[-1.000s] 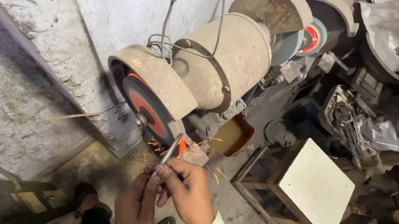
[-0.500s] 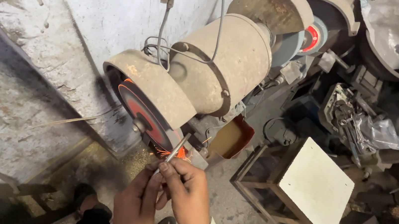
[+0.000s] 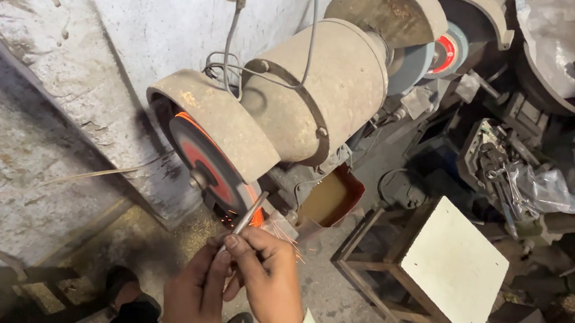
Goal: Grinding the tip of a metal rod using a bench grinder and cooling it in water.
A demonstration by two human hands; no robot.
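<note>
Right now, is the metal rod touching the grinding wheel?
Yes, both hands, left and right, press the thin metal rod against the orange grinding wheel, and sparks fly at its tip.

A rough plastered wall [image 3: 64, 35], whitish and stained, runs along the left, with grey cables [image 3: 233, 40] hanging down it. The concrete floor [image 3: 331, 289] below is dusty and strewn with fine yellowish grit. To the right stands a small wooden stool [image 3: 433, 272] with a pale square top. Beyond it, dark shelves [image 3: 553, 177] are crowded with metal parts, crumpled plastic sheeting and scrap. The light is dim and even, brightest on the wall, and the far right corner lies in shadow.
</note>
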